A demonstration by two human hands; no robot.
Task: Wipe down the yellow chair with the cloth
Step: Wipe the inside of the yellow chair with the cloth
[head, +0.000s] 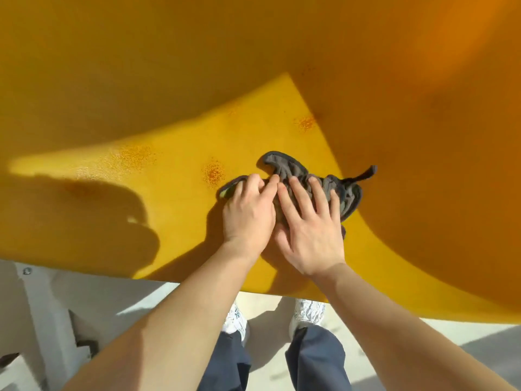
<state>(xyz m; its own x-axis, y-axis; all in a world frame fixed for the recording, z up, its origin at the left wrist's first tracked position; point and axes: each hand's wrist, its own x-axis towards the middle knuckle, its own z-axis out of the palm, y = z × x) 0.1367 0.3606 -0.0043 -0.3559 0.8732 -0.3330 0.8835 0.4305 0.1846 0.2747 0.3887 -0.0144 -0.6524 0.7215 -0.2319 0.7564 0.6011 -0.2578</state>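
The yellow chair (169, 193) fills most of the view, its seat lit by sun and its curved back in shade above and to the right. A crumpled grey cloth (290, 170) lies on the seat near the middle. My left hand (248, 210) presses down on the cloth's left part with curled fingers. My right hand (310, 230) lies flat on the cloth beside it, fingers spread. Both hands touch each other. Much of the cloth is hidden under them.
Several orange speckled spots (213, 173) mark the seat left of the cloth and near the back. A white metal frame (42, 311) stands at lower left. My legs in dark trousers and white shoes (307, 311) stand on pale floor before the seat's front edge.
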